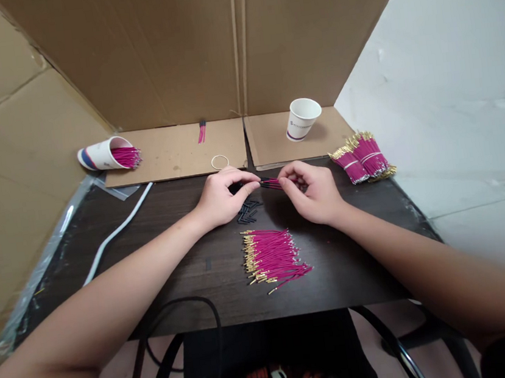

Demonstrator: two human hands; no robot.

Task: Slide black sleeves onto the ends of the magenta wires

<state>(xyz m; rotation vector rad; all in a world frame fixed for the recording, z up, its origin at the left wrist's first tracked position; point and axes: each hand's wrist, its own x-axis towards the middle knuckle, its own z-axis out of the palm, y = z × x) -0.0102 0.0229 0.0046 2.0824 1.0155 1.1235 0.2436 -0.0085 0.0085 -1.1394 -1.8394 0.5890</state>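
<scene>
My right hand is closed around a few short magenta wires with black sleeves at their left ends. My left hand pinches at those black ends, fingertips together; the exact grip on the sleeve is too small to see clearly. Just below the left fingers lies a loose pile of black sleeves. Nearer to me, a flat row of magenta wires rests on the dark table, gold ends to the left and silvery ends to the right.
A paper cup lies on its side at left, filled with magenta wires. Another cup stands upright on cardboard. Banded wire bundles sit at right. A rubber band and several black-tipped wires lie behind my hands.
</scene>
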